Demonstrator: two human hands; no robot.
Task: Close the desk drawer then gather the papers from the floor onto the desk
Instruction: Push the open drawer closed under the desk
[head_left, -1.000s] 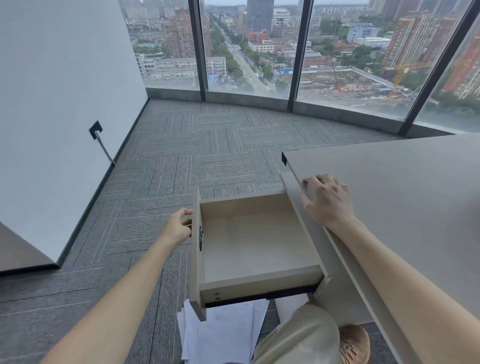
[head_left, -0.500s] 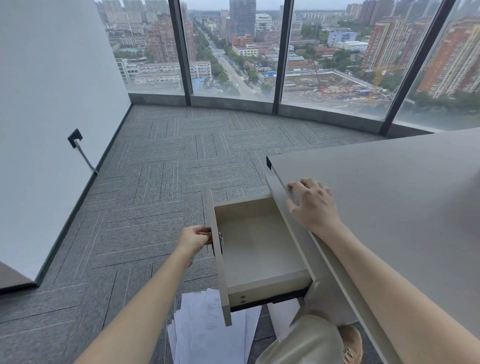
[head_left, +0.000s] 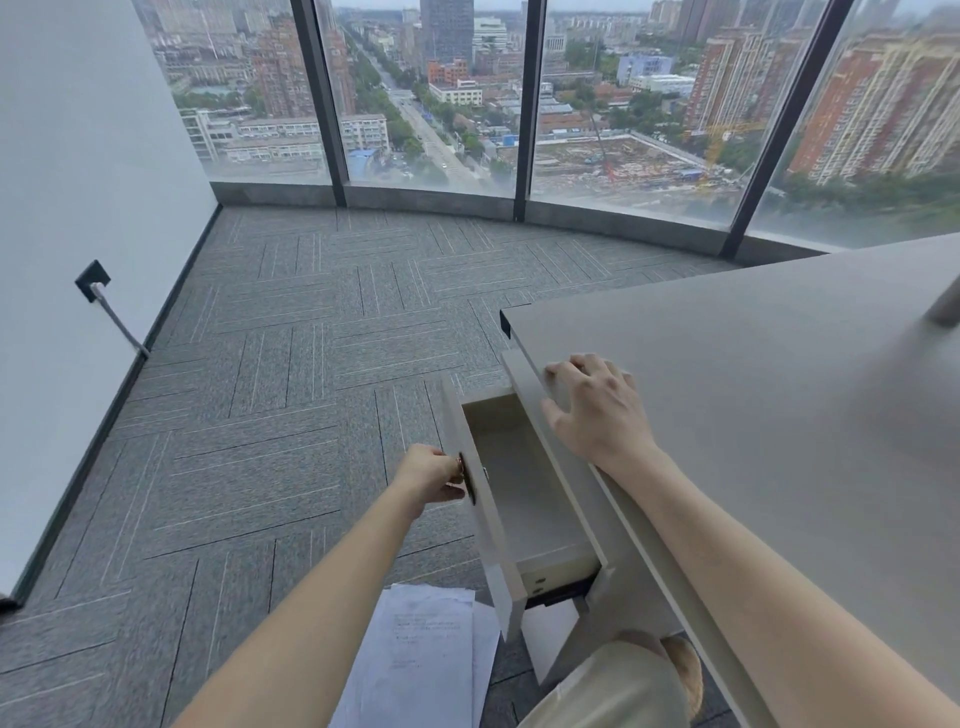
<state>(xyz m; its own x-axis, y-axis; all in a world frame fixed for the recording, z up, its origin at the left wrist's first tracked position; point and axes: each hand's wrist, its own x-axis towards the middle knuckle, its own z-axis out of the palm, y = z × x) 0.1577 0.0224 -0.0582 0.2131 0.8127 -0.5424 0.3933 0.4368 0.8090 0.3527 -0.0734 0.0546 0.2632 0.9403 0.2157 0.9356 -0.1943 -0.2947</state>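
Note:
The beige desk drawer (head_left: 524, 493) sticks out partway from the left side of the desk (head_left: 753, 415) and holds nothing. My left hand (head_left: 428, 473) is closed on the round handle (head_left: 466, 478) on the drawer's front panel. My right hand (head_left: 597, 410) lies flat with spread fingers on the desk's left edge, just above the drawer. White printed papers (head_left: 426, 660) lie in a loose pile on the carpet below the drawer front, partly hidden by my knee and the drawer.
Grey carpet tiles (head_left: 291, 364) stretch to floor-to-ceiling windows (head_left: 431, 93) at the back. A white wall (head_left: 67, 208) on the left carries a black socket with a cable (head_left: 93, 283). My knee and brown shoe (head_left: 680, 670) are at the bottom right by the desk.
The drawer has slid further into the desk, with my left hand following on its handle. More of the papers on the floor now shows. My right hand has stayed on the desk edge.

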